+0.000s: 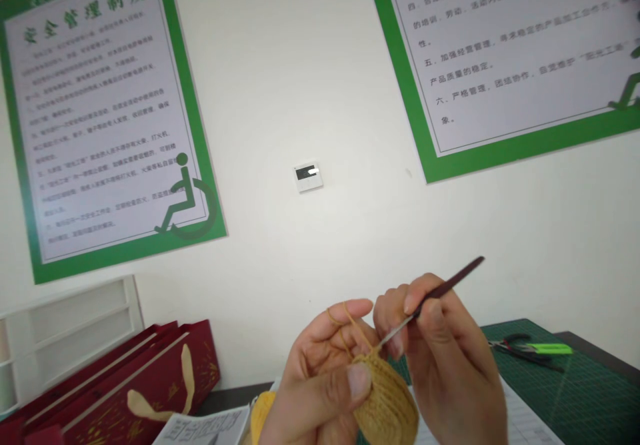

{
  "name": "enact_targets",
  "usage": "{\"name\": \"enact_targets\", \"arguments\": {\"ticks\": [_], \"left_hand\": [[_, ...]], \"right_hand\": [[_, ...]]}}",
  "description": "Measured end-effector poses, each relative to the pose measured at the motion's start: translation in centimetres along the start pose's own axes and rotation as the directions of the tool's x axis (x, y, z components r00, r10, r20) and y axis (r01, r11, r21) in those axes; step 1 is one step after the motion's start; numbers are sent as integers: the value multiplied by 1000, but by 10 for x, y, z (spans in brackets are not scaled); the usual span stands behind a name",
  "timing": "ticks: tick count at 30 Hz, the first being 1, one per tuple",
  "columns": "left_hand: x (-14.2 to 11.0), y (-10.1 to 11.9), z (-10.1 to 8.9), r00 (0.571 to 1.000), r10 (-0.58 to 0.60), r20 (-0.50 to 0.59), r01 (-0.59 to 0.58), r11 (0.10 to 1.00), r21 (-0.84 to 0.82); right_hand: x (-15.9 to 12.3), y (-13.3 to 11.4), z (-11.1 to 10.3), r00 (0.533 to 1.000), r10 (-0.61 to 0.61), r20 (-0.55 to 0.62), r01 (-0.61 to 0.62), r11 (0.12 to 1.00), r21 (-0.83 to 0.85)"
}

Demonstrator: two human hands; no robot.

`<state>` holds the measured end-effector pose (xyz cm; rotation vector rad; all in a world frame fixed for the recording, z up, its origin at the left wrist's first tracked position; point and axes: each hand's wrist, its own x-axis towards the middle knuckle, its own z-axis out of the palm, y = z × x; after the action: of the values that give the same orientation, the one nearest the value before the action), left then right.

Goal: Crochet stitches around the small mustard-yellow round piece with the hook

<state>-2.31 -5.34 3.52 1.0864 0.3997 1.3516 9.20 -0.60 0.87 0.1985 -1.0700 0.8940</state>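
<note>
Mustard crochet piece [385,398] pinched in left hand [317,382], fingers [430,315] of right hand [450,372] closed on crochet hook [443,290]

Worn on the person's head, the camera looks forward and down past the left hand [320,372] and right hand [445,358], which sit close at the frame's bottom edge with the crochet hook [440,292] and yellow crocheted piece [385,398]. It faces a white wall [300,85] farther off, rolled so the green-bordered notices [100,118] lean.
</note>
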Motion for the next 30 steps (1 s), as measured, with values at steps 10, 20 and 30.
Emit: {"name": "enact_targets", "arguments": {"ticks": [10, 20, 30], "left_hand": [[2, -9, 0, 947, 287, -145, -238, 928, 287], [0, -4, 2, 939, 281, -200, -206, 921, 330], [-1, -6, 4, 923, 290, -253, -195, 919, 343]], "right_hand": [[3, 2, -3, 990, 115, 76, -108, 989, -96], [5, 3, -9, 995, 74, 68, -69, 994, -80], [8, -7, -13, 948, -235, 216, 291, 915, -279]]}}
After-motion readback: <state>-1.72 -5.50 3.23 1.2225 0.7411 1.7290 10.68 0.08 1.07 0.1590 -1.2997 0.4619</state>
